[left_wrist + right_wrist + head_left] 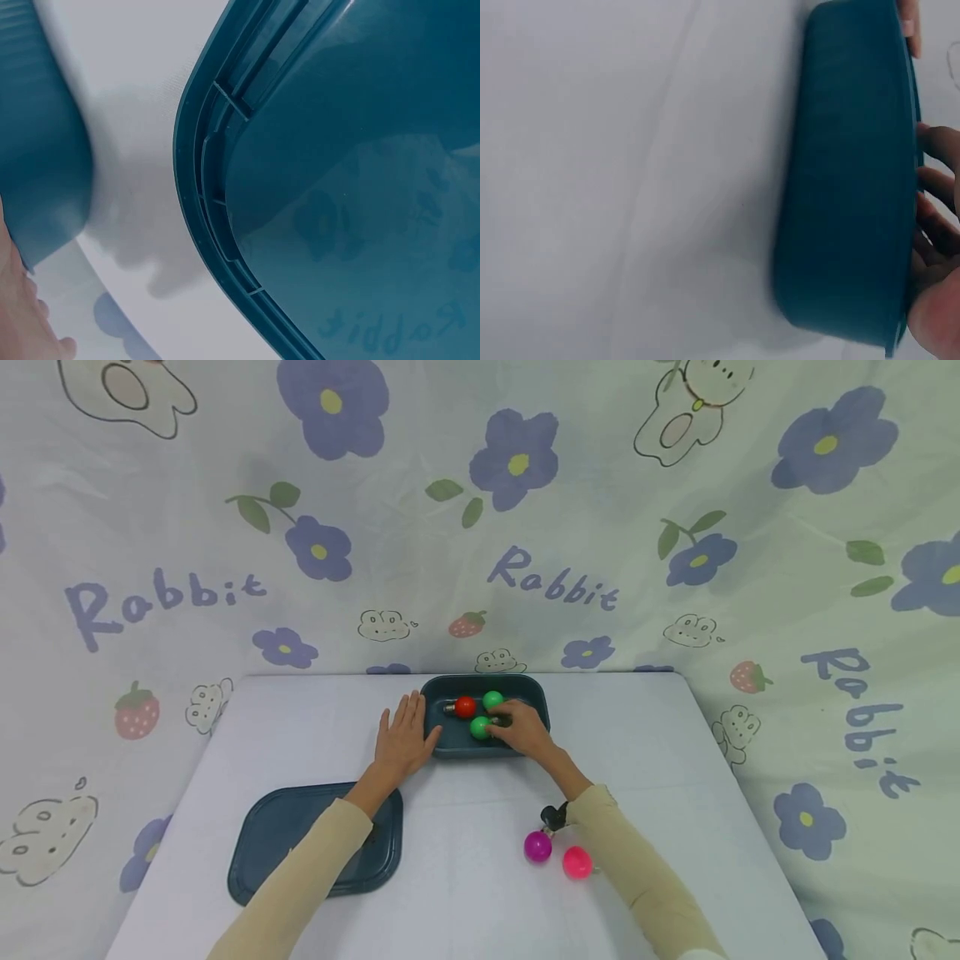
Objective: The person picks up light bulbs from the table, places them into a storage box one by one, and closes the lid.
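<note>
A dark teal box (480, 753) stands at the table's back edge. In it lie a red light bulb (466, 707) with a metal screw base, a green bulb (492, 699) farther back and another green bulb (480, 727) nearer the front. My right hand (522, 727) reaches over the box's right side and pinches the nearer green bulb by its base end. Against the box's left wall rests my left hand (402, 740), fingers straight. The right wrist view shows the box's outer wall (847, 187) and my right fingers (939, 180) at its rim; the bulbs are hidden there.
A dark teal lid (300, 814) lies front left, partly under my left forearm, its raised rim (191, 157) facing up. Near my right sleeve lie a purple bulb (537, 847), a pink bulb (577, 862) and a small black object (553, 817). A printed curtain (420, 560) hangs behind.
</note>
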Demonstrator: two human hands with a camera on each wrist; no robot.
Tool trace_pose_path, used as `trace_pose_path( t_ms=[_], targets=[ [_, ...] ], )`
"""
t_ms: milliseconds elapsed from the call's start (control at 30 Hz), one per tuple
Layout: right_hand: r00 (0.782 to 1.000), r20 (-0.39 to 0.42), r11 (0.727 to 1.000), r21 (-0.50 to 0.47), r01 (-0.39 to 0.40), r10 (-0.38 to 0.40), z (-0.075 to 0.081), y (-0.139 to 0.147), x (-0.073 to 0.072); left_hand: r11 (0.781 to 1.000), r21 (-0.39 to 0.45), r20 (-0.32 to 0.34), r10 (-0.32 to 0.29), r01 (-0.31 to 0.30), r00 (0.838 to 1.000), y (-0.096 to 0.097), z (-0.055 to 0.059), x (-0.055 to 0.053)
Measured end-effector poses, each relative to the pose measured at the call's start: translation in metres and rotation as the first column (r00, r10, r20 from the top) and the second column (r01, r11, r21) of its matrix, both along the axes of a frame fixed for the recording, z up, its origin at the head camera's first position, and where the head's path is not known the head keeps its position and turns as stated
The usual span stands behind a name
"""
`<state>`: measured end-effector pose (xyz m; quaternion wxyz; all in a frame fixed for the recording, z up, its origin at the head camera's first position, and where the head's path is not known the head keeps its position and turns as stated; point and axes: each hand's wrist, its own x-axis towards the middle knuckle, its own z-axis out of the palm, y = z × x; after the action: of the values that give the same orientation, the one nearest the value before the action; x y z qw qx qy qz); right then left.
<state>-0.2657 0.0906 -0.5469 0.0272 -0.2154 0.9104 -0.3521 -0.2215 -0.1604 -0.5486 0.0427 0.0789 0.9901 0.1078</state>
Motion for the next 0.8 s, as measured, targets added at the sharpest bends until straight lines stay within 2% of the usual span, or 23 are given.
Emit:
trace_pose_path(
  t_ms=[233,467,567,800],
  targets=[
    [0.999,-0.03,0.991,-0.135,-0.019,0.015,0.014,0.023,0.018,1.0,0.001,0.01,0.009,-0.009,1.0,-0.001,-0.004,-0.001],
    [0.999,-0.042,0.967,-0.252,-0.042,0.032,0.03,0.054,0.047,1.0,0.0,0.002,0.002,-0.002,1.0,-0.001,-0.005,-0.003],
    [0.999,-0.042,0.97,-0.244,-0.017,0.007,0.032,0.07,0.062,1.0,0.005,0.006,0.001,-0.001,1.0,-0.001,-0.003,-0.002],
    [0.995,0.056,0.98,-0.174,0.094,-0.085,0.026,0.103,0.102,1.0,0.005,-0.005,-0.006,0.006,1.0,-0.002,-0.004,-0.003]
  ],
)
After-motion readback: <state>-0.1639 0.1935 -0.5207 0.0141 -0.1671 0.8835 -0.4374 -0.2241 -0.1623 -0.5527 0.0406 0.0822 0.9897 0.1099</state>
